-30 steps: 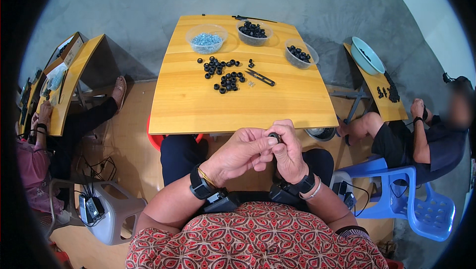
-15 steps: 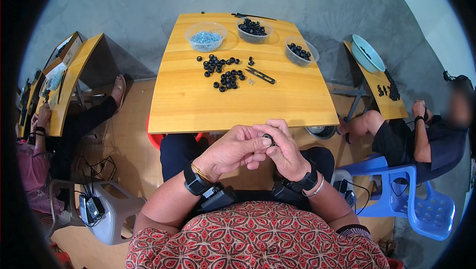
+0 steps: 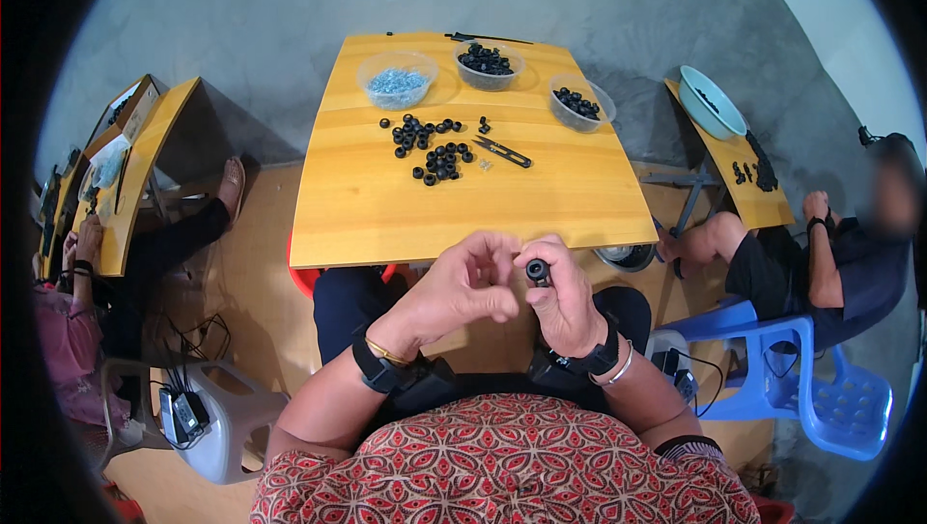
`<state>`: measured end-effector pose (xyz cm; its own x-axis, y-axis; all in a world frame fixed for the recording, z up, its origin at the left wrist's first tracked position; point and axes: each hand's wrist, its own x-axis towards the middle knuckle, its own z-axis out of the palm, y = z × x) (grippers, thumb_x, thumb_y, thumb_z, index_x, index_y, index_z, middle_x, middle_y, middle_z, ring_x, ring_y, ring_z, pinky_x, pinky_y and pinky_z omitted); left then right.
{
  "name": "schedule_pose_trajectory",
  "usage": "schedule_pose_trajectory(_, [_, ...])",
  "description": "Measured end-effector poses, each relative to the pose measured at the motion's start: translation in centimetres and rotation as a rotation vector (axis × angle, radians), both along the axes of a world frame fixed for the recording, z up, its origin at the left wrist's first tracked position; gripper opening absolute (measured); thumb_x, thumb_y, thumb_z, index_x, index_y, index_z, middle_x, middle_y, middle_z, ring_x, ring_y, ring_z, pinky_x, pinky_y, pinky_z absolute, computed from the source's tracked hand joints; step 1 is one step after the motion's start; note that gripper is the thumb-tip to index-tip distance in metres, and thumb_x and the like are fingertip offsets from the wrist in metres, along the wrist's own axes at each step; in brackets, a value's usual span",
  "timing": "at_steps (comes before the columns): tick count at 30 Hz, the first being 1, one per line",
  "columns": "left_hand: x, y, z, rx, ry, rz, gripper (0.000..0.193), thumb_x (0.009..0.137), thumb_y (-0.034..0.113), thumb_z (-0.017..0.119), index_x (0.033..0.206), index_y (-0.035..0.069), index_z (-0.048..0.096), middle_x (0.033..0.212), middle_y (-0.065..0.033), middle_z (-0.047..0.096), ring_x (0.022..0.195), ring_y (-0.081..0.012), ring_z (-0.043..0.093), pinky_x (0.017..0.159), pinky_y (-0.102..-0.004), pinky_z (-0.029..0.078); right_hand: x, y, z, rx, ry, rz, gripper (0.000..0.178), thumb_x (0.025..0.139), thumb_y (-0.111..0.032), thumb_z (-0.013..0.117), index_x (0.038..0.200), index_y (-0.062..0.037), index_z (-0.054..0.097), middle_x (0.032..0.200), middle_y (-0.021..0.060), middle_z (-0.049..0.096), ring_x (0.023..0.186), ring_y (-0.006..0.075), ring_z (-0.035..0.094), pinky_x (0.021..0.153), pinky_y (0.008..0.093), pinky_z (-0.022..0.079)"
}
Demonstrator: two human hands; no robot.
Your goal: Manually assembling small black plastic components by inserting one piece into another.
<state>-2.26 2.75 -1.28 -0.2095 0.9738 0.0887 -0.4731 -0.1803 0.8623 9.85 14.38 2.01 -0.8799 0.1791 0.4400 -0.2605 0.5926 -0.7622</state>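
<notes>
In front of the table's near edge, my right hand (image 3: pixel 568 310) grips a small black round part with a hole in its end (image 3: pixel 538 271), its open face turned up. My left hand (image 3: pixel 446 290) is just beside it, slightly blurred, with the thumb apart from the curved fingers and nothing visible between them. On the wooden table (image 3: pixel 386 225) lie several loose black ring-shaped parts (image 3: pixel 445 159) like the one I hold. To their right rests a pair of black thread snips (image 3: pixel 504 152), next to a few tiny clear pieces (image 3: pixel 485 165).
Along the back stand a tub of light-blue clear pieces (image 3: pixel 397 82) and two tubs of black parts (image 3: pixel 486 60) (image 3: pixel 577 104). People sit at side tables left and right. A blue plastic chair (image 3: pixel 801 369) and a grey stool (image 3: pixel 227 418) flank me.
My left hand has come away from the black part and moved left, its thumb and fingers parting. The part stays in my right hand, its hole now facing up.
</notes>
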Motion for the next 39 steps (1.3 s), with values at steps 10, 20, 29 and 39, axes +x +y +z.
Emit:
schedule_pose_trajectory(10, [2.6,1.0,2.1,0.202,0.300,0.042,0.084,0.052,0.017,0.083,0.122,0.005,0.038,0.113,-0.0094,0.050,0.105,-0.0166,0.047,0.091,-0.0301,0.037,0.1,-1.0,0.2,0.272,0.182,0.065,0.029,0.075,-0.010,0.058,0.098,-0.0024,0.042,0.079,0.0125,0.054,0.063,0.0273,0.054,0.055,0.0315,0.043])
schedule_pose_trajectory(20, [3.4,1.1,2.7,0.268,0.408,0.176,0.051,0.063,0.021,0.076,0.103,0.002,0.051,0.100,-0.0071,0.055,0.095,-0.0142,0.052,0.085,-0.0282,0.040,0.6,-0.8,0.0,0.158,0.212,0.108,0.022,0.074,-0.007,0.058,0.093,-0.0023,0.046,0.074,0.0077,0.052,0.061,0.0222,0.052,0.054,0.0300,0.042])
schedule_pose_trajectory(29, [2.5,2.2,3.0,0.269,0.492,0.157,0.050,0.066,0.020,0.073,0.106,0.001,0.050,0.101,-0.0078,0.055,0.097,-0.0161,0.052,0.085,-0.0293,0.041,0.3,0.0,0.7,0.144,0.191,0.071,0.021,0.077,-0.010,0.058,0.092,-0.0011,0.047,0.074,0.0092,0.053,0.061,0.0237,0.054,0.054,0.0313,0.043])
schedule_pose_trajectory(39, [0.0,0.7,2.3,-0.146,-0.202,-0.104,0.023,0.083,0.017,0.059,0.098,0.001,0.056,0.076,0.0000,0.054,0.062,-0.0058,0.046,0.053,-0.0193,0.041,-0.5,2.3,1.0,0.430,0.221,-0.026,0.035,0.070,-0.015,0.063,0.097,0.0005,0.047,0.095,0.0142,0.048,0.084,0.0325,0.049,0.070,0.0374,0.042])
